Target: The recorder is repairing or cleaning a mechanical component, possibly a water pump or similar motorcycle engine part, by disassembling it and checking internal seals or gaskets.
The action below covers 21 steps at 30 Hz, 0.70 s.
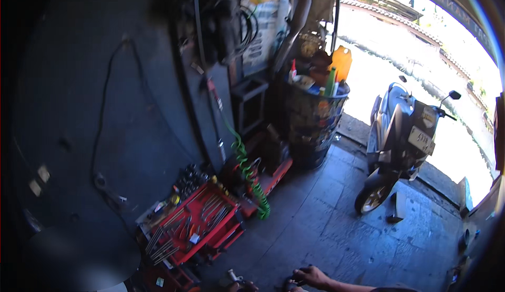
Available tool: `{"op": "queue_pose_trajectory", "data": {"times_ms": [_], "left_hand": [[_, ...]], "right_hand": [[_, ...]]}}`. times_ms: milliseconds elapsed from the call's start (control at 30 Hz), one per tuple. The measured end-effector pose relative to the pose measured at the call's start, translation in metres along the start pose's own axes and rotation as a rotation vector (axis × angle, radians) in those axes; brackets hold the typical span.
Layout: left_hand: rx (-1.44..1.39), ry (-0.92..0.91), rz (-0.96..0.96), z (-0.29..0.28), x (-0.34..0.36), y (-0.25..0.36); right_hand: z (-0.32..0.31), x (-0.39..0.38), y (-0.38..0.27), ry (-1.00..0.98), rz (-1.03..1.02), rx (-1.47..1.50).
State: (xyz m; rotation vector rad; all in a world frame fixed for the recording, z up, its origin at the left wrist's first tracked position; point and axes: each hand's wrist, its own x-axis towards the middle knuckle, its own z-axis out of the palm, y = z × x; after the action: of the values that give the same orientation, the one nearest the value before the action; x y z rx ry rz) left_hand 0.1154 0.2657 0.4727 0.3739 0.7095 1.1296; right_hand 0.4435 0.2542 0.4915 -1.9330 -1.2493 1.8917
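Note:
My right hand (314, 278) reaches in at the lower edge, its forearm coming from the right. Its fingers are bent down over a small dark thing (290, 283), which I cannot make out. Further left, what looks like my left hand (245, 287) barely shows at the bottom rim; its fingers are too dark and cut off to read. Just beside it is a small pale metal piece (232, 275). Left of both hands stands a red tool cart (195, 248), its open top holding several wrenches (214, 208) and screwdriver-like tools.
A coiled green air hose (256, 192) hangs beside the cart, near a red floor jack (279, 175). Behind stands a dark drum (313, 129) with bottles on it. A scooter (402, 134) is parked at the bright doorway, with a small block (395, 208) by its wheel. A dark wall (63, 113) rises left.

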Motion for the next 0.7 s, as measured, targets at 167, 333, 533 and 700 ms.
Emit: {"op": "queue_pose_trajectory", "data": {"times_ms": [167, 333, 533, 700], "left_hand": [[-0.036, -0.127, -0.134, 0.137, 0.042, -0.016], [-0.178, -0.253, -0.306, 0.186, 0.115, -0.016], [-0.327, -0.034, -0.520, 0.232, 0.211, 0.017], [-0.145, -0.056, -0.503, 0.280, 0.328, 0.061]], "right_hand": [[-0.084, -0.058, -0.047, 0.193, -0.230, 0.306], [-0.171, -0.066, -0.089, 0.418, -0.319, 0.567], [-0.228, -0.029, -0.118, 0.608, -0.240, 0.486], [-0.257, 0.040, -0.154, 0.646, -0.255, 0.730]]}}
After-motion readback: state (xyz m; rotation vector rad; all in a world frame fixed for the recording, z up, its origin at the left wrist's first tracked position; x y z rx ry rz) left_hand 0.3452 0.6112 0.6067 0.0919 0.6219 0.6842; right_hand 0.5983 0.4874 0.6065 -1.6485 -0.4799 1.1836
